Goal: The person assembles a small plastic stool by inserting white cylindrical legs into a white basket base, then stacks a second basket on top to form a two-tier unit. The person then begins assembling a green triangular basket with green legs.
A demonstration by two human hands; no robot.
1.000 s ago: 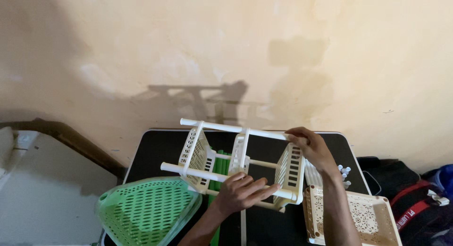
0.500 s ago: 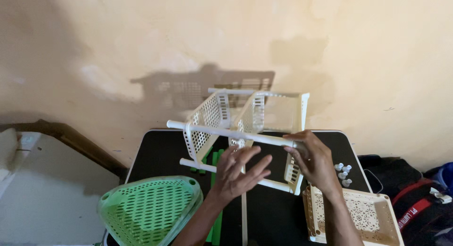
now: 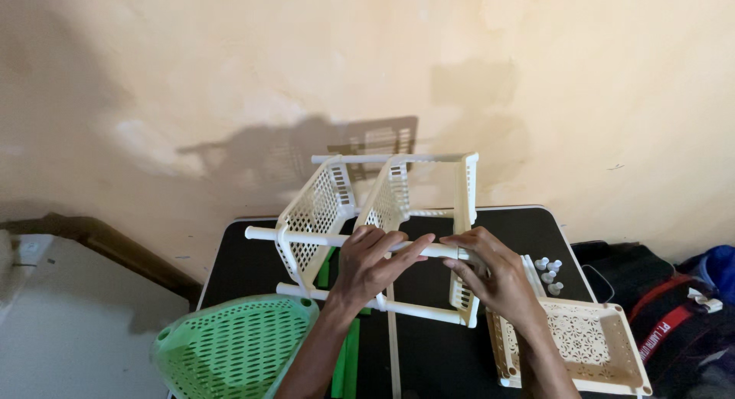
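Behind everything, a stained beige wall, close to the far edge of the black table. On the table, tipped on its side and raised near the far edge, a cream plastic rack of perforated shelves joined by white tubes, with its upper part against the wall. At the near left edge, partly over it, a green perforated basket; at the near right corner, a cream patterned tray, reaching the table edge. On the floor to the right, a dark bag. Between basket and tray, a narrow free strip of table with green strips. Left hand curled over the horizontal tube, fingers spread along it; right hand clamped on the same tube at the shelf corner. Beside the right hand, small white caps, near the right edge.
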